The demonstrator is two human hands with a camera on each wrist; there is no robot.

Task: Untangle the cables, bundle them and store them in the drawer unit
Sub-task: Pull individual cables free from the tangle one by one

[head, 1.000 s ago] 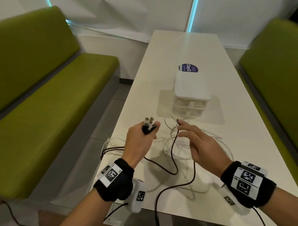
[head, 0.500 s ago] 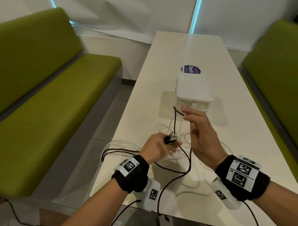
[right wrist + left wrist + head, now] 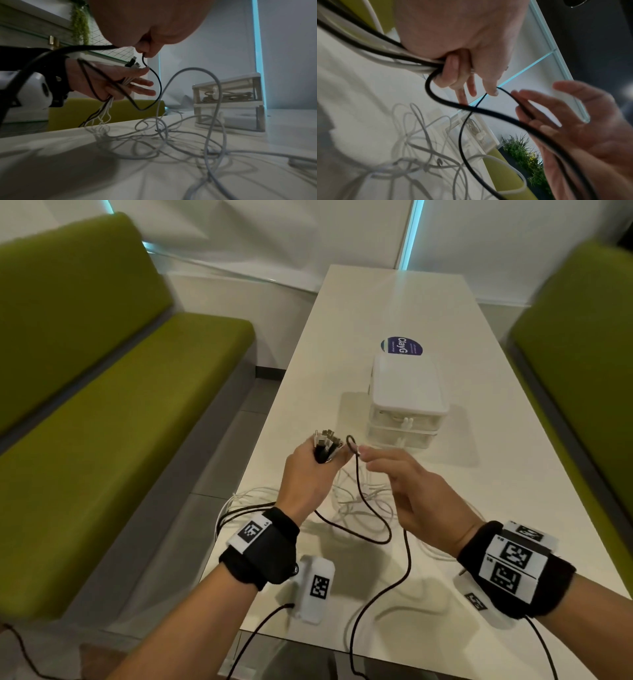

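Fingers of the left hand [image 3: 305, 474] clench gathered cable ends [image 3: 327, 445]; right hand [image 3: 407, 491] pinches a black cable [image 3: 356, 474] loop above the counter [image 3: 479, 474] tangle — still bundling. Next, feed that loop leftward — drawer unit [image 3: 406, 405] waits beyond.
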